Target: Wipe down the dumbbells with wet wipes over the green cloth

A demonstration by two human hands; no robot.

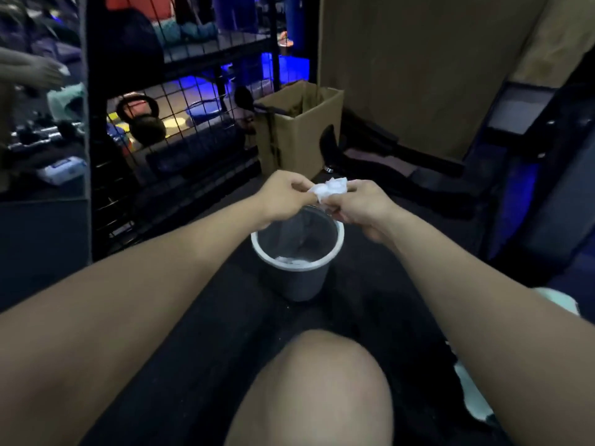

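Item: crumpled wet wipe (pixel 329 187), pinched between my left hand (pixel 283 201) and right hand (pixel 360 206) above bin (pixel 297 278); discard stage, further wiping unconfirmed.

A dark floor (pixel 199 317) was seen, with a small grey bin (pixel 297 252) stood on it. A cardboard box (pixel 299 130) was parked further back, right beside a black wire rack (pixel 180 101).

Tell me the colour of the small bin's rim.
White rim on a grey bin, seen in the head view.
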